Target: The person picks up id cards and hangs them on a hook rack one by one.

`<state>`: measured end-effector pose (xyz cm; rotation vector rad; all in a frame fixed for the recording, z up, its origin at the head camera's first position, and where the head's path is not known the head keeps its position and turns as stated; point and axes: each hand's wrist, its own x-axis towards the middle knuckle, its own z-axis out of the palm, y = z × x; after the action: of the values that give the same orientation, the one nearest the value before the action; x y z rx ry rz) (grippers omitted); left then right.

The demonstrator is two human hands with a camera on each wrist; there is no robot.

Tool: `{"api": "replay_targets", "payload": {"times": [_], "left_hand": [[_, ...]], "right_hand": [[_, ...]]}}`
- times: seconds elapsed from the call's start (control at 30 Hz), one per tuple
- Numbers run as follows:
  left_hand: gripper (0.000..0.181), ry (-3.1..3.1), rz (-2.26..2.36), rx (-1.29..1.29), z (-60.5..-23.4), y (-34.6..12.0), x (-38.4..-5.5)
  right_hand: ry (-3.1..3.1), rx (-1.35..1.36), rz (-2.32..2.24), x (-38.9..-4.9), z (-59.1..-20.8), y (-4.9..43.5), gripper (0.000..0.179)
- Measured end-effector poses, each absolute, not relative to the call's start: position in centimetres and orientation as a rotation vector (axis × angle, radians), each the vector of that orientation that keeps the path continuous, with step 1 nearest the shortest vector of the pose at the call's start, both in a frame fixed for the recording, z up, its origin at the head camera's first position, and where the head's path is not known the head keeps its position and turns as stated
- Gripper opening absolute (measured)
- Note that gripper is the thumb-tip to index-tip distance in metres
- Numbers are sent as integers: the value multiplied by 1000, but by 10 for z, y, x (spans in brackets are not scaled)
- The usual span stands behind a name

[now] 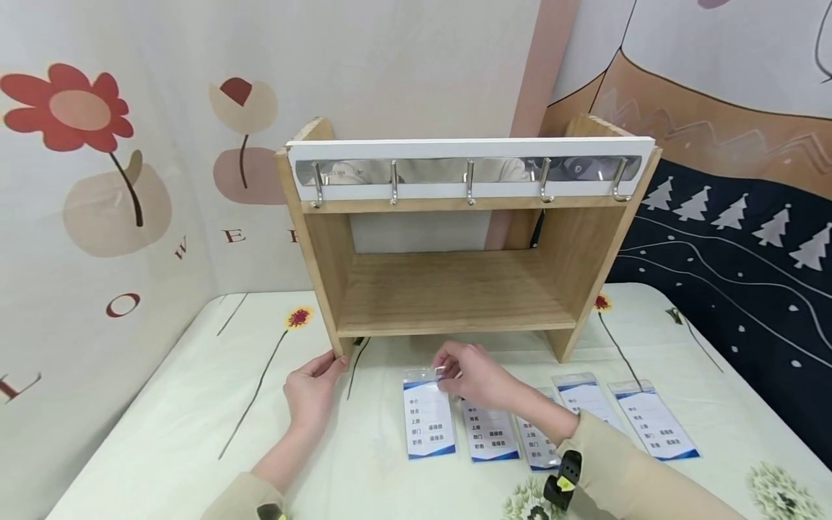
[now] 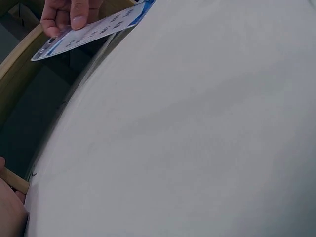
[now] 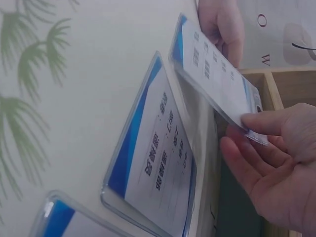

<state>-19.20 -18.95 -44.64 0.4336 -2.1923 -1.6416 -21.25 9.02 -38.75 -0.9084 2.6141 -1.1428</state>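
My left hand (image 1: pixel 308 399) grips the lower end of the left side panel of a wooden shelf (image 1: pixel 455 292) with thumb and fingers. My right hand (image 1: pixel 479 377) pinches the top corner of the leftmost ID badge (image 1: pixel 427 420), a clear sleeve around a white card with blue corners and printed Chinese text. In the right wrist view this badge (image 3: pixel 217 74) is tilted, with the thumb on its face. Just right of it lies a second ID badge (image 1: pixel 491 435). A third badge (image 1: pixel 536 442) is partly covered by the right forearm.
Two more badges, one partly hidden (image 1: pixel 585 396) and one in full view (image 1: pixel 655 425), lie at the right. A white rail (image 1: pixel 471 148) with several metal hooks (image 1: pixel 469 182) crosses the shelf's upper front. A pale flowered cloth (image 1: pixel 195 404) covers the table. Printed curtains (image 1: pixel 416 65) hang behind.
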Motion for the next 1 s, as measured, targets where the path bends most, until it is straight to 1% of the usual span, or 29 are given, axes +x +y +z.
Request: {"api": "replay_targets", "payload": {"times": [0.23,0.43,0.67,1.0], "left_hand": [[31,-2197,-1643,452,-447,-188,-192],[31,-2198,-1635,454,-447,-188,-192],[31,-2207,-1639,453,-446,-188,-191],[32,-2193,-1655,448,-445,-189,-191]], "right_hand": [[2638,-933,-1309,-217,-386,89,23],[2624,-1006,-1389,-219,-380,88,25],[2659,-1089,-1381,-223,-365,86,23],[2709,-1156,-1503,-231,-341,79,21]]}}
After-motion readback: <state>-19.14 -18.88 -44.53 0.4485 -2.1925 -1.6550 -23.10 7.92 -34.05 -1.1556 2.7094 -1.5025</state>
